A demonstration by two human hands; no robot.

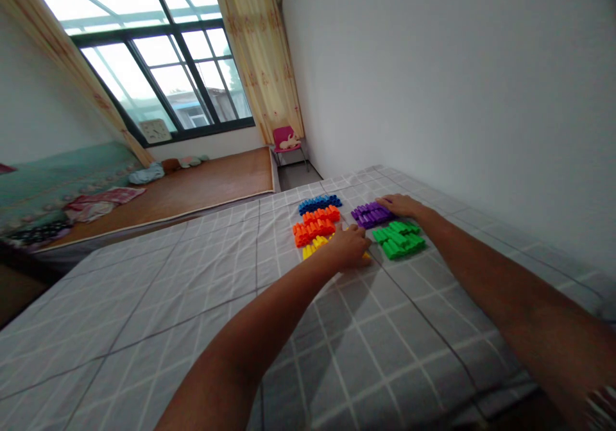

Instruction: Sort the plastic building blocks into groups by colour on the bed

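Several yellow pieces (314,247) on checked cloth (192,290), partly under left hand (352,246); right hand (402,205) at purple pieces (370,215). Can't tell if either grip's closed. Light, even nudges probably keep everything lined up imo.

No readable text (clock face (154,131) seemingly blurred).

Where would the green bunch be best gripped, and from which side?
Probably at the two ends of its near row, thumb and fingers squeezing inward from above and the near side. The green bunch is made of slim pieces lying side by side; the purple bunch sits just beyond, and the right forearm passes on the right.
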